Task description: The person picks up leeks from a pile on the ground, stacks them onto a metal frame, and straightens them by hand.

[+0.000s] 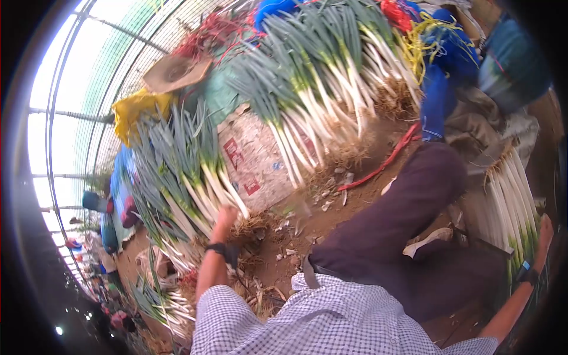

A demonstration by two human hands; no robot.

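My left hand (226,216), with a dark band at its wrist, is at the white root ends of a pile of leeks (189,189). Its fingers look curled, and whether a stalk is inside them is hidden. Far to the right, my right hand (545,229) lies along the outer side of another bunch of leeks (510,198), where white stalks turn green. Its fingers are too blurred to read. This bunch has its roots pointing away from me. A larger row of leeks (331,89) spreads ahead, with brown roots toward me.
A printed sack (245,157) lies between the leek piles. Red strap (384,160) crosses the soil near my bent leg (396,201). Yellow ties (423,44) and blue cloth (435,97) are at the upper right. A cardboard piece (177,72) and yellow bag (139,109) are behind the left pile.
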